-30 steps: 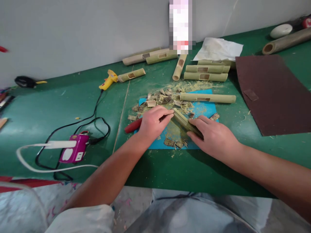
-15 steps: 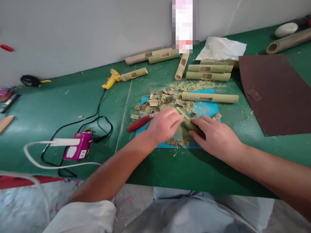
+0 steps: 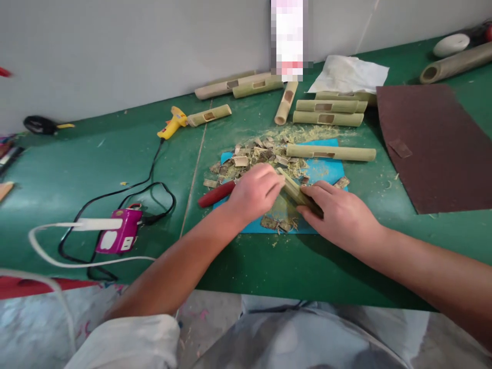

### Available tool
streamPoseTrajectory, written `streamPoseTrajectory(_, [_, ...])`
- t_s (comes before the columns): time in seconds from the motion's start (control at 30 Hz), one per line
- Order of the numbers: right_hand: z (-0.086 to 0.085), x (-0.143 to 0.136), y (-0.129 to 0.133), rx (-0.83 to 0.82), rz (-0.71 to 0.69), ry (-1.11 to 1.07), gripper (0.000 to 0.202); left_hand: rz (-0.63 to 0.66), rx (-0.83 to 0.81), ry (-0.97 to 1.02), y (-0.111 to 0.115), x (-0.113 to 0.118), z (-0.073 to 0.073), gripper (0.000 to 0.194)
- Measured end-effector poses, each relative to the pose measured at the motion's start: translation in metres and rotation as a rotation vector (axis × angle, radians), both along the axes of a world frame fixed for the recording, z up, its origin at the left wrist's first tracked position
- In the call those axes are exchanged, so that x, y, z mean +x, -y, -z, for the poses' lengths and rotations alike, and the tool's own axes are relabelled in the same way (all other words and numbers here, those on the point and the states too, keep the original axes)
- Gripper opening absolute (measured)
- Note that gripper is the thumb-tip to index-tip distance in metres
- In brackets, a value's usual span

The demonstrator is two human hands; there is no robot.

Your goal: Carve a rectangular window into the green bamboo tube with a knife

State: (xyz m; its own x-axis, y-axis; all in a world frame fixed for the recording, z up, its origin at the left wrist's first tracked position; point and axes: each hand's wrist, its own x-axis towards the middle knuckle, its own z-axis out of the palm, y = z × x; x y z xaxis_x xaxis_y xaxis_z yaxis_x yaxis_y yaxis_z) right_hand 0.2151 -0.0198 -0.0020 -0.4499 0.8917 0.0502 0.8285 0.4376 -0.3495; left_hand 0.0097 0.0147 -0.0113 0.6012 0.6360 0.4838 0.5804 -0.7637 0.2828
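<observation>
A short green bamboo tube (image 3: 292,188) lies slanted over the blue sheet (image 3: 326,171). My right hand (image 3: 338,212) is wrapped round its near end, thumb on one side and fingers on the other. At the far end, my left hand (image 3: 257,190) is closed with its fingertips against the tube; whatever it may pinch is hidden. Partly behind my left hand lies a tool with a red handle (image 3: 217,195), its tip covered from view. Bamboo chips and shavings (image 3: 257,154) are heaped just beyond my left hand. Another bamboo tube (image 3: 346,153) with a cut-out rests farther back.
Several notched bamboo tubes (image 3: 326,119) lie toward the wall, some under a white paper (image 3: 348,74). On the left are a yellow glue gun (image 3: 172,123), a purple power adapter (image 3: 120,230) and cables. A dark brown sheet (image 3: 438,154) covers the right side.
My left fingertips have shifted slightly toward the tube's far end. My right hand keeps its grip on the tube. The whole view has moved a little.
</observation>
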Motion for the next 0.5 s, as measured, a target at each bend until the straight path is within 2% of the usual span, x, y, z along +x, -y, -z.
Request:
streamPoseTrajectory(0.13, [0.0,0.0,0.0,0.006,-0.012,-0.01,0.026,0.084,-0.032,-0.034,0.002,0.001,0.0,0.023])
streamPoseTrajectory(0.3, [0.0,0.002,0.004,0.064,-0.003,0.021,0.03,-0.067,0.002,0.041,-0.014,-0.014,0.003,0.015])
streamPoseTrajectory(0.4, [-0.002,0.004,0.009,0.088,0.002,0.067,0.032,-0.082,-0.004,0.05,-0.018,-0.019,0.004,0.014])
streamPoseTrajectory(0.5, [-0.004,0.005,0.011,0.065,0.014,0.101,0.027,-0.116,0.0,0.065,-0.013,-0.016,0.003,0.014])
